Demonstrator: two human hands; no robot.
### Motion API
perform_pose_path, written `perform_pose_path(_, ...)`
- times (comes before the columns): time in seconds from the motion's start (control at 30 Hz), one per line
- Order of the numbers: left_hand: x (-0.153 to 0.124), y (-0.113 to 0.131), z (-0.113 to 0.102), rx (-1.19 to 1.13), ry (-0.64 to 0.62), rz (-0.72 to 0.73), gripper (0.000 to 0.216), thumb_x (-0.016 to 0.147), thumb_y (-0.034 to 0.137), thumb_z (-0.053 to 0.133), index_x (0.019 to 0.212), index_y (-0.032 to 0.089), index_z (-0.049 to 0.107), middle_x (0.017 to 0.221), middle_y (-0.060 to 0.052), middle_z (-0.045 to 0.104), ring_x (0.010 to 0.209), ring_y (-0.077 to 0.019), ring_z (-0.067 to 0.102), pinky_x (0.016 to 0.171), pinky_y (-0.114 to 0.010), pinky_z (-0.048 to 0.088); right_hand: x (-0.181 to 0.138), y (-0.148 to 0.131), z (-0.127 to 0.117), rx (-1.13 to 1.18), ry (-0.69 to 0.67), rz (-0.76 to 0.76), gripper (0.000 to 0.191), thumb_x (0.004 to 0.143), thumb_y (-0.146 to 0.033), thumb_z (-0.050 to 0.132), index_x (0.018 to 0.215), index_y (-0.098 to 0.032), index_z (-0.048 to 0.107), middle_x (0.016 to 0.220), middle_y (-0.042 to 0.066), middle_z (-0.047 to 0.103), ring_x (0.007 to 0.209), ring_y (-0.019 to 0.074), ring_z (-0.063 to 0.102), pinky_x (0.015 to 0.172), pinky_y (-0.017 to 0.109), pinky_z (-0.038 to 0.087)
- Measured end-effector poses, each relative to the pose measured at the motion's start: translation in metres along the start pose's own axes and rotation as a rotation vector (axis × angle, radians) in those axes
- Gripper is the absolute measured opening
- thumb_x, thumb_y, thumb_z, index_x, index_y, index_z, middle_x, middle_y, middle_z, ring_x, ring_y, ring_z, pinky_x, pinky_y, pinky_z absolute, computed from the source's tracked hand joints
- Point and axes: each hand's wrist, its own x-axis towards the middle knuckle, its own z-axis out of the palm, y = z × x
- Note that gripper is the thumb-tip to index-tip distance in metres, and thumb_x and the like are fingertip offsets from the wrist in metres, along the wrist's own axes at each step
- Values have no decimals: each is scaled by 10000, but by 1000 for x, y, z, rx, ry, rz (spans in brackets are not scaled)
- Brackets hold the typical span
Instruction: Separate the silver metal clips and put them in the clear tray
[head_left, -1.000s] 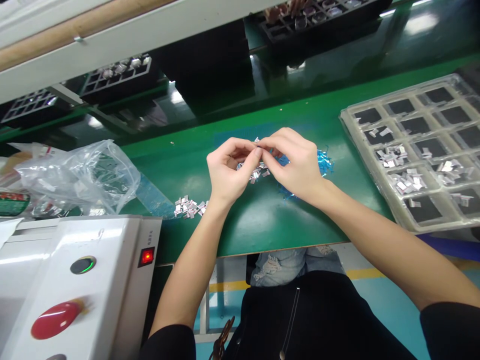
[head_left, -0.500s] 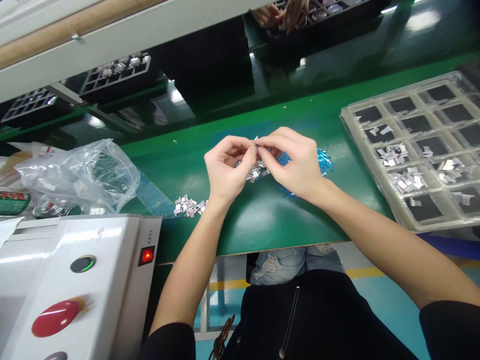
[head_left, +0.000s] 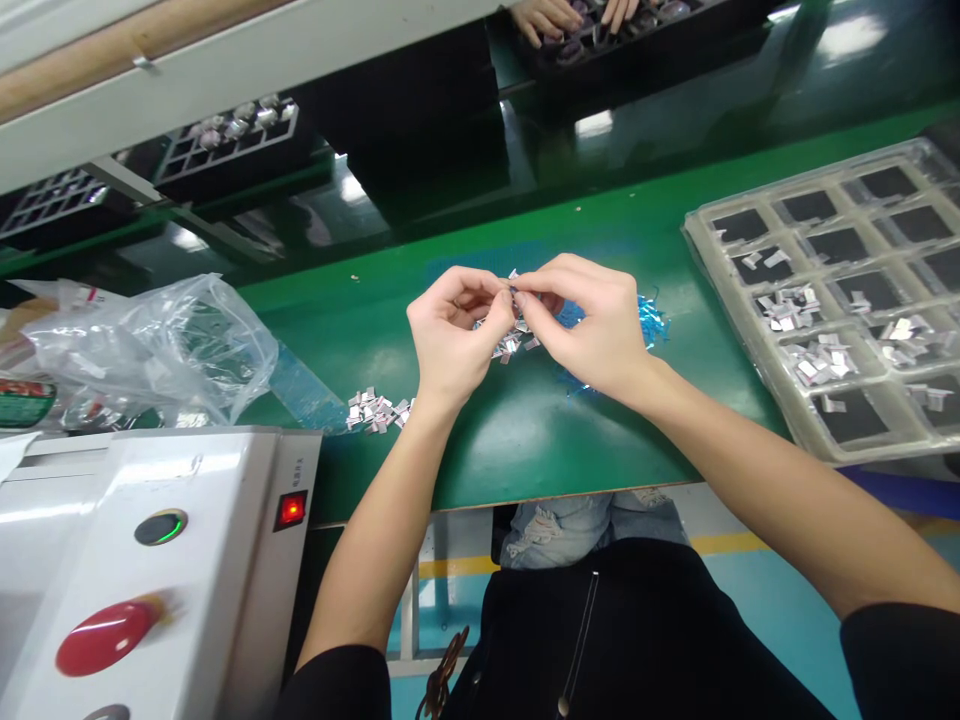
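Note:
My left hand (head_left: pixel 461 335) and my right hand (head_left: pixel 589 320) meet over the green bench, thumbs and fingertips pinched together. Between them is a small silvery piece (head_left: pixel 514 276), mostly covered by the fingers, so its kind is unclear. Below the fingertips lies a pile of small silver pieces (head_left: pixel 510 345). Under and beyond my right hand are scattered thin blue strips (head_left: pixel 651 320). A second heap of small silver pieces (head_left: pixel 377 411) rests near my left forearm.
At right stands a compartment tray (head_left: pixel 739 335) with silver pieces in several cells. A clear plastic bag (head_left: pixel 157 345) lies at left, behind a white machine (head_left: pixel 225 520) with a red button (head_left: pixel 105 638). Across the bench, another person's hands (head_left: pixel 547 18) are over a dark tray.
My hands keep the same pinch, with almost no movement. The other person's hands across the bench have moved apart. The view has shifted slightly.

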Motion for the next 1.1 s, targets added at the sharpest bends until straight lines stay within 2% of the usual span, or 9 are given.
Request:
perform_pose_path(0.17,2,2,0,-23,9,29,403,984,592,965,918,228,806,859,-18,783,742,-146,756,750,-291,686,3,-4,-1,26,5,72,167,1071,-239,707,1025,-252,866,926,29,820,776,197,692,761,379,582)
perform_pose_path(0.27,2,2,-1,10,-1,12,436,978,642,952,931,229,821,863,-28,796,762,-162,772,748,-306,690,3,-5,-2,15,12,92,164,1061,-233,708,1005,-249,861,908,28,814,760,193,686,747,373,572)
perform_pose_path(0.5,1,-1,0,-14,4,41,401,993,589,955,919,220,816,859,-22,801,732,-139,764,723,-268,685,1,-1,-1,-17,28,-10,176,1072,-200,703,1016,-230,867,908,19,817,755,173,688,738,348,554)
perform_pose_path(0.6,1,-3,1,-10,4,41,438,990,621,951,924,218,795,871,-18,796,725,-132,756,711,-257,681,1,0,-1,-43,29,-40,181,1088,-202,697,1037,-224,869,930,19,820,758,166,684,746,341,553)
perform_pose_path(0.93,5,-4,-5,-60,-49,61,396,980,606,984,1003,262,791,876,12,789,645,-122,738,606,-258,666,5,-8,-3,22,32,73,178,1050,-194,713,998,-220,881,876,20,812,739,172,690,728,342,557)
perform_pose_path(1.1,7,-4,-7,-66,-63,50,429,948,639,1001,949,255,810,854,10,789,621,-124,732,584,-261,663,5,-9,-4,12,-7,133,187,1049,-207,710,996,-219,889,905,29,829,756,175,699,753,350,569)
